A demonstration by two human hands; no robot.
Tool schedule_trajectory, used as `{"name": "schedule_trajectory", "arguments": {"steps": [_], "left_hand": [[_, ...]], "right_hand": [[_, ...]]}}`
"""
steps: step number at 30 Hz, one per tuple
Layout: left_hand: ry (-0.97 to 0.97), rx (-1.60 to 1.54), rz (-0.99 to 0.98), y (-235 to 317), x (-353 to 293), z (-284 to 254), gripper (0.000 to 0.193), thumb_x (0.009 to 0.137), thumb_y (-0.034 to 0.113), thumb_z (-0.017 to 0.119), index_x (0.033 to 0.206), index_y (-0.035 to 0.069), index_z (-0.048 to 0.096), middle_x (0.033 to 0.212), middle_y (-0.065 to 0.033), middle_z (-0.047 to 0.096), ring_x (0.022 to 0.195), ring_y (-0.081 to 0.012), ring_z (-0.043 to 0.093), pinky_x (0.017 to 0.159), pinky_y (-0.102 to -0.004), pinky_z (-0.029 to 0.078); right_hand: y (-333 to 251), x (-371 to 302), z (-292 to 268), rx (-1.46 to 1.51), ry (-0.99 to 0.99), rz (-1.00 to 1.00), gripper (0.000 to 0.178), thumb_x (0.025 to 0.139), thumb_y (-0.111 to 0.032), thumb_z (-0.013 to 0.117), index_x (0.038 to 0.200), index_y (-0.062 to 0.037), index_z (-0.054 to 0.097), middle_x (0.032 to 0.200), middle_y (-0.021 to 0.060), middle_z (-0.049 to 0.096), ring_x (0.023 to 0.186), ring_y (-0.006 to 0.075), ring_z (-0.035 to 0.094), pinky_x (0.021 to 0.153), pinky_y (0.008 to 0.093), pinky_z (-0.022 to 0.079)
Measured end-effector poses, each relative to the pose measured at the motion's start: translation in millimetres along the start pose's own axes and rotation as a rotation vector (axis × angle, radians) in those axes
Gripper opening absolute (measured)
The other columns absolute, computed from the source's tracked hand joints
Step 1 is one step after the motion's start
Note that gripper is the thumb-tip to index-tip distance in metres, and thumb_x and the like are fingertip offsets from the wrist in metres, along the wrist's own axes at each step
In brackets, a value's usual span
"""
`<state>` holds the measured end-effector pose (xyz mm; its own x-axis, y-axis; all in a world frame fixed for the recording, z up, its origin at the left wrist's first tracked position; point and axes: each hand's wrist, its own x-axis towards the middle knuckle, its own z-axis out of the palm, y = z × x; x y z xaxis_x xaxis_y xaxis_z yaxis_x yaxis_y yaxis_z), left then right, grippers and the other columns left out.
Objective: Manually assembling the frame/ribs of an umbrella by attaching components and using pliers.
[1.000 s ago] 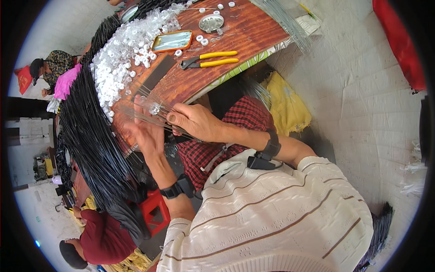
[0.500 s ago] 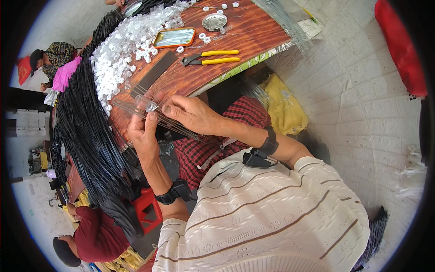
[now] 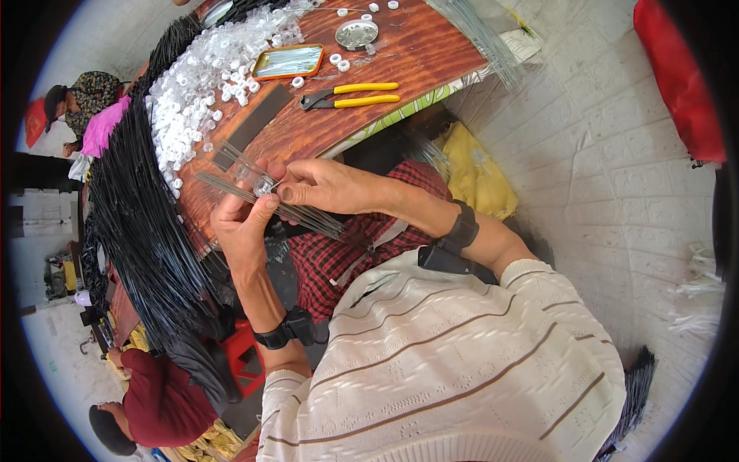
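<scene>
My left hand (image 3: 245,225) grips a bundle of thin metal wires (image 3: 308,217) that crosses my lap and sticks out over the wooden table (image 3: 431,54). My right hand (image 3: 327,185) pinches a small clear plastic ring (image 3: 265,185) at the wires, fingertips against my left thumb. Both hands meet just at the table's near edge. A heap of white plastic rings (image 3: 204,85) lies on the table beyond them.
Yellow-handled pliers (image 3: 354,94) lie on the table, with an orange-rimmed tin (image 3: 286,61) and a round metal dish (image 3: 357,34) farther back. A thick mass of black strands (image 3: 138,231) hangs off the table's left side. Other people sit at left and lower left.
The view has shifted slightly. My hands stay together on the wires, and my right fingers have closed in on the small ring at my left thumb.
</scene>
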<state>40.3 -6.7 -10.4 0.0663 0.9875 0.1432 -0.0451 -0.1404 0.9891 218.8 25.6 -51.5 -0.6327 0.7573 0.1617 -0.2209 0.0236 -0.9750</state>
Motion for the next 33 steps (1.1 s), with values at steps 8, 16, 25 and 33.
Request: {"name": "schedule_trajectory", "arguments": {"steps": [8, 16, 25, 33], "left_hand": [[0.005, 0.044, -0.025, -2.0, 3.6, -3.8, 0.048, 0.083, 0.009, 0.075, 0.125, -0.007, 0.057, 0.111, -0.0154, 0.068, 0.093, -0.0184, 0.067, 0.077, -0.0281, 0.056], [-0.197, 0.089, 0.014, -0.6, 15.8, 19.3, 0.051, 0.097, 0.035, 0.054, 0.131, -0.004, 0.050, 0.122, -0.0187, 0.063, 0.089, -0.0116, 0.063, 0.058, -0.0192, 0.051], [-0.301, -0.073, 0.097, -20.6, 22.1, 18.4, 0.032, 0.100, 0.029, 0.052, 0.115, 0.001, 0.048, 0.103, -0.0193, 0.064, 0.097, -0.0226, 0.062, 0.081, -0.0338, 0.052], [-0.216, -0.151, 0.087, -22.4, 19.6, 17.6, 0.022, 0.102, 0.021, 0.049, 0.109, 0.000, 0.049, 0.087, -0.0096, 0.057, 0.084, -0.0174, 0.056, 0.080, -0.0349, 0.049]], "right_hand": [[-7.6, -3.1, 7.2, -0.140, 0.170, 0.049, 0.048, 0.098, -0.043, 0.053, 0.100, 0.0044, 0.061, 0.084, 0.0103, 0.062, 0.083, 0.0147, 0.057, 0.074, 0.0330, 0.048], [-1.9, -0.4, -6.7, 0.167, -0.022, 0.102, 0.060, 0.097, -0.053, 0.051, 0.113, 0.0041, 0.059, 0.097, 0.0070, 0.063, 0.090, 0.0144, 0.060, 0.079, 0.0284, 0.049], [0.3, -10.0, -0.1, 0.031, 0.133, 0.030, 0.051, 0.093, -0.047, 0.058, 0.116, -0.0022, 0.059, 0.098, 0.0127, 0.065, 0.088, 0.0177, 0.064, 0.076, 0.0292, 0.051], [-55.6, -20.5, -12.7, -0.665, 0.509, -0.340, 0.020, 0.082, -0.019, 0.068, 0.094, -0.0039, 0.065, 0.088, 0.0102, 0.066, 0.074, 0.0224, 0.069, 0.063, 0.0341, 0.053]]}}
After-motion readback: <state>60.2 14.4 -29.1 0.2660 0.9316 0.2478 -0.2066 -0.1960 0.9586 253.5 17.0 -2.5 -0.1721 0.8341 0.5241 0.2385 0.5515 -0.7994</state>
